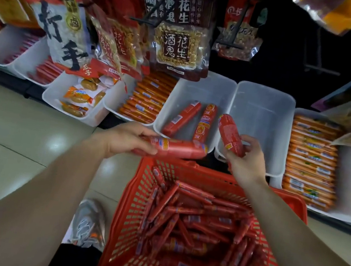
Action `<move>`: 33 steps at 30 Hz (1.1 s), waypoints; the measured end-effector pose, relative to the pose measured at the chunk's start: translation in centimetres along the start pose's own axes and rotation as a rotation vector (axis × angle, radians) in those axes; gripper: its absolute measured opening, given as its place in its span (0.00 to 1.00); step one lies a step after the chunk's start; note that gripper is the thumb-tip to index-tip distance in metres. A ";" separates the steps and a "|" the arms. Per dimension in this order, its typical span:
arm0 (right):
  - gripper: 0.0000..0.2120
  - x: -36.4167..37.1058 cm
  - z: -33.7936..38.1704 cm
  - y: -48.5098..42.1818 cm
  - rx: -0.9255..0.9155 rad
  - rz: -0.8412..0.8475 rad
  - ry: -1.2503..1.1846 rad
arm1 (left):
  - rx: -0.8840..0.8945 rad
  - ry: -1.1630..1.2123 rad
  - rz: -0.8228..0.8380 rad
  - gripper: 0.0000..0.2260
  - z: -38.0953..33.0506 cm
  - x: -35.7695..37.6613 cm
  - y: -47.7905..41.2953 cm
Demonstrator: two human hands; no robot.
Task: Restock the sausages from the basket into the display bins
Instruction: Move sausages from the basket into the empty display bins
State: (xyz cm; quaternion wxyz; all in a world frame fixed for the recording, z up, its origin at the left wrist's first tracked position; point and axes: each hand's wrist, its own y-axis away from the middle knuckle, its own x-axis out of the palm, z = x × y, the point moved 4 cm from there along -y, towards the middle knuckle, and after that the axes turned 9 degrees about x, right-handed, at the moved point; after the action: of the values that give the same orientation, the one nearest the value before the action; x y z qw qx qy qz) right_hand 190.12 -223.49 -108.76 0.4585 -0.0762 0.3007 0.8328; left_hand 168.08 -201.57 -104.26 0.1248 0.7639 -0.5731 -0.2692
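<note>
A red plastic basket (139, 186) at the bottom centre holds several thin red sausages (197, 225). My left hand (123, 141) grips a thick red sausage (181, 149) lying sideways, just in front of a white bin (178, 94). Two thick red sausages (181, 117) lie inside that bin. My right hand (247, 164) holds another thick red sausage (230, 135) nearly upright, over the near edge of the neighbouring white bin (261, 114), whose visible floor is bare.
More white bins run left and right: orange sausages (147, 99), orange packs (311, 160) at right, yellow snack packets (79, 98), red packs (42, 69) at left. Peanut bags (179, 40) hang above the bins. A grey shoe (88, 224) stands on the tiled floor beside the basket.
</note>
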 end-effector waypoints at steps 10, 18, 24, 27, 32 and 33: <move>0.25 3.8 0.3 -3.5 -0.052 -0.023 0.140 | 0.100 -0.225 -0.568 0.15 0.5 1.9 -11.4; 0.29 6.1 2.7 -4.3 -0.087 -0.048 0.237 | 0.150 -0.345 -0.551 0.18 0.9 2.5 -11.5; 0.26 8.9 3.4 -3.0 -0.218 -0.029 0.701 | 0.094 -0.338 -0.573 0.15 2.0 1.2 -7.3; 0.25 8.2 2.5 -0.6 -0.176 0.058 0.756 | 0.098 -0.360 -0.539 0.14 1.7 2.2 -5.1; 0.21 3.4 0.1 3.9 -0.147 0.030 0.711 | 0.075 -0.408 -0.493 0.14 1.3 5.6 -1.1; 0.21 2.4 -0.4 5.0 -0.152 0.019 0.695 | 0.076 -0.426 -0.490 0.14 1.1 6.5 -0.2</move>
State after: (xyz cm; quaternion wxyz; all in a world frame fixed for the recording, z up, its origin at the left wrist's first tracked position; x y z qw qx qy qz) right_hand 184.69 -224.01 -107.91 0.3141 -0.3863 0.3765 0.7812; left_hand 168.96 -207.47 -107.02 -0.0951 0.8097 -0.3952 -0.4232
